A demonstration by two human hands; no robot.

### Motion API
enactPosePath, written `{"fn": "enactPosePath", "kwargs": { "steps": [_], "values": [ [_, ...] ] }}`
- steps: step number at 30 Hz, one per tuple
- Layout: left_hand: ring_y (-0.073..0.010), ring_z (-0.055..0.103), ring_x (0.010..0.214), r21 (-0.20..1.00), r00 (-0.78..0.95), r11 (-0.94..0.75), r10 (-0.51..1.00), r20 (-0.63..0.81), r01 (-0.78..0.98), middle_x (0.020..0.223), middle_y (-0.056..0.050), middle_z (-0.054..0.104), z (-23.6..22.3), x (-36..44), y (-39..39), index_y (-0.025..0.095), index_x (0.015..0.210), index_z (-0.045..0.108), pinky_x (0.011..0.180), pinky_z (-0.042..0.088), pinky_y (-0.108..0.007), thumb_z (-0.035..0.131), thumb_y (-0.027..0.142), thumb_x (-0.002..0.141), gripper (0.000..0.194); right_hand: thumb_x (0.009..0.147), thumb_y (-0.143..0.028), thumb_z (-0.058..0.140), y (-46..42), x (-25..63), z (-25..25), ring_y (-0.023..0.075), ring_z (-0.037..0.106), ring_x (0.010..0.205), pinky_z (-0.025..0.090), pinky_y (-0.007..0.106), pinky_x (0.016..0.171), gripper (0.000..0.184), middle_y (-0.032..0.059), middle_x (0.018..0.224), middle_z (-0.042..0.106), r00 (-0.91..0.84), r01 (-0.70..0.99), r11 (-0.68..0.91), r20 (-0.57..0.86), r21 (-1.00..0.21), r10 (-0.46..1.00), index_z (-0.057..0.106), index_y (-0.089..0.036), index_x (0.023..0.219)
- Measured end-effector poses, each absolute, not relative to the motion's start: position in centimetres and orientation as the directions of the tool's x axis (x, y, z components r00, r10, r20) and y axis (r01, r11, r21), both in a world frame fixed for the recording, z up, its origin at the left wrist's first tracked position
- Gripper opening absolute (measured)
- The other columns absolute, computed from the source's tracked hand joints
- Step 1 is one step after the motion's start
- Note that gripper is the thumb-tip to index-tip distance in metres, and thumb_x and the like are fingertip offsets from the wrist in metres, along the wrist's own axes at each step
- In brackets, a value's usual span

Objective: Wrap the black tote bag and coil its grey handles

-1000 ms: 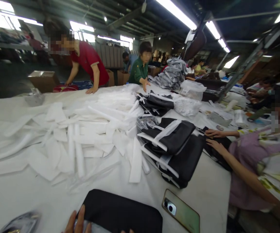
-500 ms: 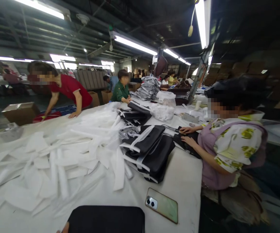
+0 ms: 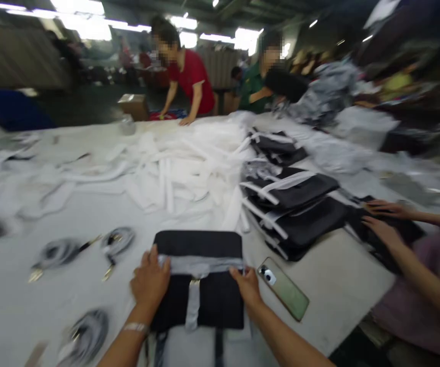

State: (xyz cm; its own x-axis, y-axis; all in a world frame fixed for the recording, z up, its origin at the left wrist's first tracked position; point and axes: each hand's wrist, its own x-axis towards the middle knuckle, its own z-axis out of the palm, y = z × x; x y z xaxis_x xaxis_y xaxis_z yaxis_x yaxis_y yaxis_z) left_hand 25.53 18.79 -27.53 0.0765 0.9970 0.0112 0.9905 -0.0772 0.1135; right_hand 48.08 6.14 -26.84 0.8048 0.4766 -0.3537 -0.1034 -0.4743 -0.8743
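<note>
A flat black bag (image 3: 199, 243) lies on the white table (image 3: 101, 219) right in front of me, with a grey strip (image 3: 200, 265) laid across it. My left hand (image 3: 149, 283) rests on the bag's left edge, fingers curled over the end of the grey strip. At the bag's right edge my right hand (image 3: 247, 285) pinches the strip's other end. The view is blurred by motion.
A green phone (image 3: 284, 288) lies just right of the bag. Stacked black bags (image 3: 296, 204) and a heap of white strips (image 3: 174, 163) sit beyond. Coiled grey straps (image 3: 116, 240) lie at left. A co-worker's hands (image 3: 382, 219) work at right; other people bend over the far edge.
The camera has tipped down and swung left. Both my hands have come up into view and now hold the grey strip across the black bag.
</note>
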Motion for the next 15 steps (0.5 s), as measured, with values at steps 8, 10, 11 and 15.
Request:
{"fn": "enactPosePath", "kwargs": {
  "steps": [8,10,11,15],
  "values": [
    [-0.0353,0.046,0.113,0.104,-0.173,0.170,0.985,0.017,0.980,0.148,-0.010,0.034,-29.8,25.4,20.2,0.025,0.148,0.025,0.087,0.049,-0.049,0.039,0.053,0.094,0.062,0.059,-0.058,0.071,10.6,49.7,-30.8,0.0240,0.061,0.077,0.048,0.032,0.064,0.051,0.0083,0.079,0.066,0.653,0.115,-0.643,-0.430,-0.757,0.624,0.062,-0.014,0.082],
    [-0.0346,0.046,0.113,0.120,-0.203,0.196,0.978,0.052,0.973,0.148,-0.010,0.033,-30.1,25.2,20.1,0.024,0.148,0.026,0.088,0.048,-0.049,0.038,0.053,0.094,0.062,0.059,-0.057,0.072,11.8,49.9,-31.3,0.0243,0.060,0.078,0.047,0.034,0.066,0.050,0.0086,0.079,0.066,0.654,0.177,-0.642,-0.398,-0.746,0.643,0.062,-0.013,0.081],
    [-0.0346,0.046,0.113,0.132,-0.216,0.206,0.974,0.068,0.970,0.148,-0.011,0.033,-30.2,25.2,20.1,0.024,0.148,0.025,0.088,0.048,-0.049,0.037,0.052,0.095,0.061,0.059,-0.056,0.073,12.3,50.0,-31.5,0.0248,0.060,0.078,0.047,0.035,0.068,0.050,0.0089,0.079,0.065,0.666,0.208,-0.643,-0.374,-0.737,0.645,0.063,-0.012,0.081],
    [-0.0379,0.041,0.120,0.239,-0.253,0.233,0.966,0.053,0.943,0.150,-0.011,0.030,-30.3,25.0,20.3,0.025,0.148,0.024,0.094,0.044,-0.054,0.039,0.055,0.094,0.064,0.065,-0.056,0.070,12.8,50.4,-32.2,0.0243,0.060,0.080,0.050,0.036,0.071,0.052,0.0087,0.081,0.065,0.629,0.249,-0.559,-0.307,-0.791,0.714,0.063,-0.011,0.089]
  ]
}}
